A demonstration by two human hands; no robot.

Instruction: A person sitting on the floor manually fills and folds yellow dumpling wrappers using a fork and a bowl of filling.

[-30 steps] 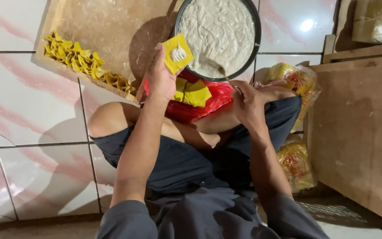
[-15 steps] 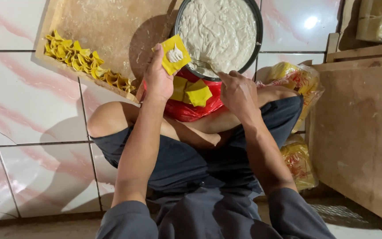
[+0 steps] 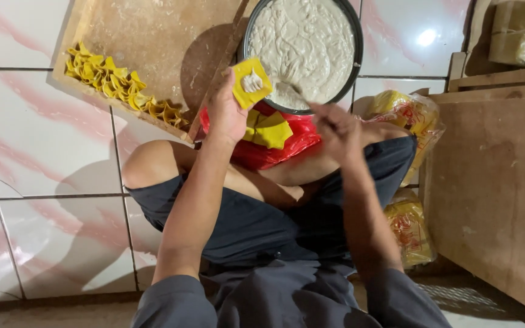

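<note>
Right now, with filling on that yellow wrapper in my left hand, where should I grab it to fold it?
Probably the bare far corner of the wrapper, pinched from the bowl side. The filling sits in the middle and the left hand supports the near edge from below, so only the outer corners look clean and free.

Left hand holds a filled yellow wrapper beside the bowl.

head camera, looking steeply down, close over lap, tiled floor below
</note>
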